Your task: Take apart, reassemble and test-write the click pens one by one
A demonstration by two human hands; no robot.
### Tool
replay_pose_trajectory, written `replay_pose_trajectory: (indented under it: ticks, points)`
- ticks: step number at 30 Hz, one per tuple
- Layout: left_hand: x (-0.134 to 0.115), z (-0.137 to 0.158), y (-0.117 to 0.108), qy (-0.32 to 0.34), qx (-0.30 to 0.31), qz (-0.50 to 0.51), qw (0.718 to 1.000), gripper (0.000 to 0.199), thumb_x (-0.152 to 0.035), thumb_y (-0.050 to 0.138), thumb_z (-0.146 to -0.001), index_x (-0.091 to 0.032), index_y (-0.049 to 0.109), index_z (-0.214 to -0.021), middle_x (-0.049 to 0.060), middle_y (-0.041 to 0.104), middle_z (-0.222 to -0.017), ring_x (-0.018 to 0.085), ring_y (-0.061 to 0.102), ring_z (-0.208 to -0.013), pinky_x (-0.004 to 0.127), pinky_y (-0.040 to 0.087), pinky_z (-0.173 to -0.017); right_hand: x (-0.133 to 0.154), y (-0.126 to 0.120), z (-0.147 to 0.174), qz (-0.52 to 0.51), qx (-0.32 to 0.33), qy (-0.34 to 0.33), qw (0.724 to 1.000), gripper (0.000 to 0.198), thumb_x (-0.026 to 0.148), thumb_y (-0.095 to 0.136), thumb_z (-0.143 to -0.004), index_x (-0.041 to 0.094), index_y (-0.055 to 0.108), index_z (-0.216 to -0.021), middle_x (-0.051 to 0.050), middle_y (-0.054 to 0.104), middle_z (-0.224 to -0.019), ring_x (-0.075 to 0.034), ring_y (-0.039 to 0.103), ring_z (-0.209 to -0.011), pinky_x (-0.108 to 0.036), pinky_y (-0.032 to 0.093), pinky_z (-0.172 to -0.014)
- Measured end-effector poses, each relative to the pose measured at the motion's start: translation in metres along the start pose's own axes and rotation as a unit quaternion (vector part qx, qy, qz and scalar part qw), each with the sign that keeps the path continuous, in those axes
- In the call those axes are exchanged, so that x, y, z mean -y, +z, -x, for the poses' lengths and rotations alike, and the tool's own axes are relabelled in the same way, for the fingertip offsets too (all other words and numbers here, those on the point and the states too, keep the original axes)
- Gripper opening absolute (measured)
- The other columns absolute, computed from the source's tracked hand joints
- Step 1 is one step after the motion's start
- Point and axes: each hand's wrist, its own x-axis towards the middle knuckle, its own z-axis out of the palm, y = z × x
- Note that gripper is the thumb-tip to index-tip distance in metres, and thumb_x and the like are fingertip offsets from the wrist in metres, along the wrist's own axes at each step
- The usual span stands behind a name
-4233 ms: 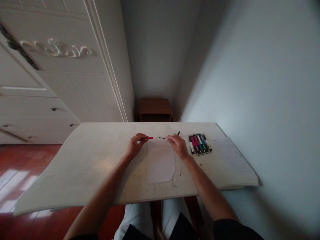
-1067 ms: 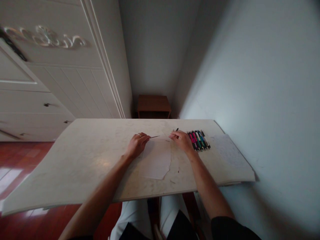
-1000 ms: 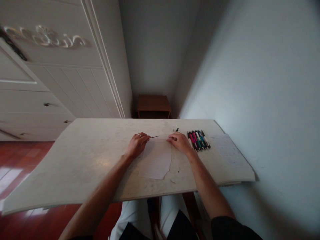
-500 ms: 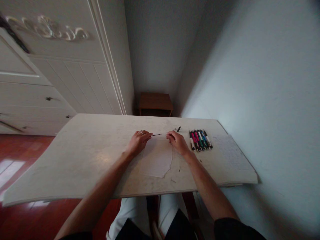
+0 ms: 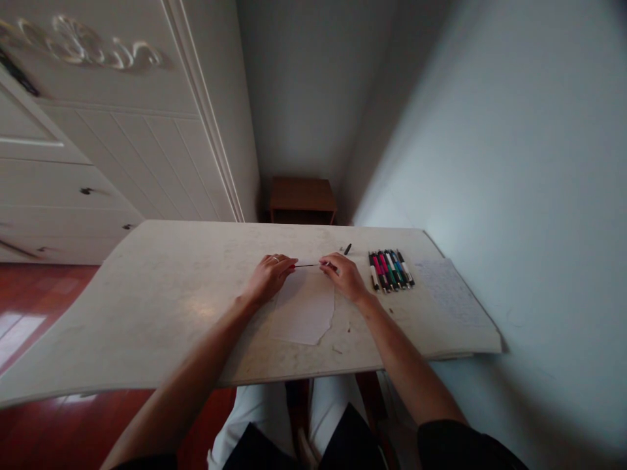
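A thin dark pen refill [image 5: 306, 266] spans the gap between my two hands, just above the far edge of a torn sheet of white paper [image 5: 304, 307]. My left hand [image 5: 271, 275], with a ring on one finger, pinches the refill's left end. At its right end, the fingers of my right hand [image 5: 340, 271] are closed around the tip; any small part between them is too tiny to make out. Just beyond my right hand lies a short black pen piece [image 5: 347, 249], with a small bit beside it.
Several click pens [image 5: 390, 270] in pink, white, green, blue and black lie in a row on the right of the white table [image 5: 181, 287]. Handwritten paper [image 5: 450, 294] is at the right edge by the wall. A brown wooden stand [image 5: 302, 196] is behind the table.
My right hand has closed in on the refill's free end, so the gap between its fingers and the tip is gone. My left hand keeps its pinch. The view has shifted slightly.
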Motion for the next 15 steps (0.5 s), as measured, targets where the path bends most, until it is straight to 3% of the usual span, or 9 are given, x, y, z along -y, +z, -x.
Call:
replay_pose_trajectory:
  ticks: [7, 15]
  points:
    - [0.0, 0.0001, -0.0003, 0.011, -0.007, -0.002, 1.0, 0.021, -0.026, 0.054, -0.093, -0.018, 0.066, -0.109, 0.007, 0.073, -0.094, 0.019, 0.067, -0.085, 0.034, 0.047, -0.079, -0.0017, 0.0008, 0.0007, -0.006, 0.009, -0.007, 1.0, 0.014, 0.024, 0.059, -0.09, 0.019, 0.07, -0.097, -0.007, 0.068, -0.09, -0.017, 0.064, -0.077, -0.029, 0.051, -0.073]
    - [-0.0041, -0.0003, 0.0, 0.034, -0.004, -0.009, 0.999, 0.021, -0.026, 0.053, -0.094, -0.017, 0.066, -0.106, 0.008, 0.073, -0.091, 0.019, 0.066, -0.083, 0.034, 0.048, -0.077, -0.0042, 0.0069, 0.0057, -0.02, 0.025, 0.028, 0.999, 0.028, 0.025, 0.063, -0.086, 0.022, 0.065, -0.114, -0.004, 0.072, -0.092, -0.016, 0.065, -0.072, -0.029, 0.054, -0.072]
